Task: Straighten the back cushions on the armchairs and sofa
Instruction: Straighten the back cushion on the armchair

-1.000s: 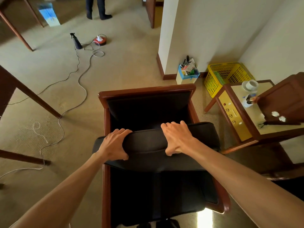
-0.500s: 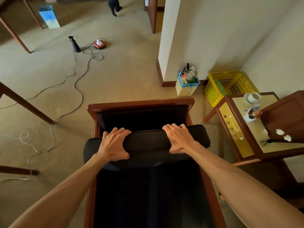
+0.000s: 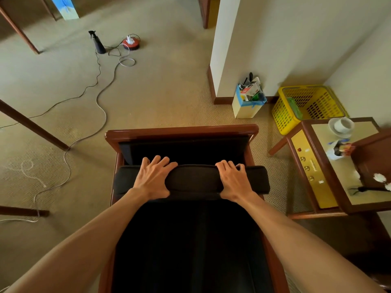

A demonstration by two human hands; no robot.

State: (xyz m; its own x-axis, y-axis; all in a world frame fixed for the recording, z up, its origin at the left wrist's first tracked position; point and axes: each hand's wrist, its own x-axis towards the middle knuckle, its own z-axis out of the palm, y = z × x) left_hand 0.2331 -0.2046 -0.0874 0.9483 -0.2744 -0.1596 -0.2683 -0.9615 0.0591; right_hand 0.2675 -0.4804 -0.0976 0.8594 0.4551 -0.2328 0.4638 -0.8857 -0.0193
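I look straight down on a dark armchair with a reddish wooden frame. Its black back cushion lies across the chair just in front of the wooden back rail, its top edge facing me. My left hand grips the cushion's left part, fingers over the far edge and thumb on the near side. My right hand grips the right part the same way. The black seat cushion fills the frame below my forearms.
A wooden side table with a white cup stands right of the chair. A yellow basket and a small bin sit by the wall. Cables, a spray bottle and table legs occupy the carpet to the left.
Both hands have moved the back cushion up toward the chair's back rail and levelled it. My view has come closer over the chair. The person at the far end has left the view.
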